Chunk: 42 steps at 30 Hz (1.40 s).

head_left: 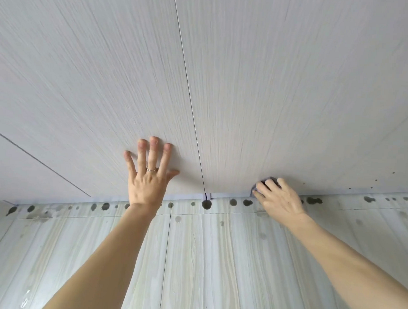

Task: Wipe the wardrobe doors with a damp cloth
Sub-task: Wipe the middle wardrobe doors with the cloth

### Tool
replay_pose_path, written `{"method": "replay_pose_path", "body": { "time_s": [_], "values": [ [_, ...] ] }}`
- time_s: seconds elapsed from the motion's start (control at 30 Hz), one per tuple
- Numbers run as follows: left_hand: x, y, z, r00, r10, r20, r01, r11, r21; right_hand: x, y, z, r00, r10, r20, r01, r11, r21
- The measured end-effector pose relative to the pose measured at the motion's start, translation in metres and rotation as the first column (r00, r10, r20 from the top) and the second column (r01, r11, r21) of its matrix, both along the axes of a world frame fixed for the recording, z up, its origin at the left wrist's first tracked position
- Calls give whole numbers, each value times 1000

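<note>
Floor (194, 258): pale wood-grain tiles, with a row of dark spots (206, 204) along the wardrobe base. Both forearms are bare and reach forward over it. Left hand (149, 182) lies flat on the left door (96, 92), just beside the seam (189, 89), fingers (153, 150) straight and spread, ring (151, 169) on one. Right hand (277, 198) is low on the right door (281, 87) at its bottom edge, fingers curled round a bunched purple cloth (271, 179) held against the panel; only scraps of it show past the knuckles. Doors are light grey wood-grain, closed, with a thin dark seam between.
</note>
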<state>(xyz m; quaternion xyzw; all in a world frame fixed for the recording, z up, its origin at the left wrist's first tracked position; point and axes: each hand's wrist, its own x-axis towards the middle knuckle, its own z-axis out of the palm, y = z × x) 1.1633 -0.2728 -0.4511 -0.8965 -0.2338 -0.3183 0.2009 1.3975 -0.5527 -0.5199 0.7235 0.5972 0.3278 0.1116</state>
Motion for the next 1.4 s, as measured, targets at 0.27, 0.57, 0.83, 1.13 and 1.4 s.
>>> {"method": "replay_pose_path", "body": {
  "time_s": [0.27,0.57,0.83,1.13,1.4],
  "values": [
    [17,-83,25,988,140,68,-107,928,-356,-19,-57,26,605,-152,-782,478,855,203],
    [68,-124,44,1000,-13,-13,7,935,-354,4,-79,41,-86,476,-875,996,21,-86],
    [77,-102,28,999,-37,6,38,968,-249,41,-63,54,-65,647,-760,971,-133,-196],
    [79,-94,23,995,-93,-20,86,974,-211,-52,37,29,-351,782,-514,907,147,-396],
    [81,-95,24,995,-99,-26,90,969,-230,14,-12,16,-189,813,-551,916,-57,-398]
  ]
}}
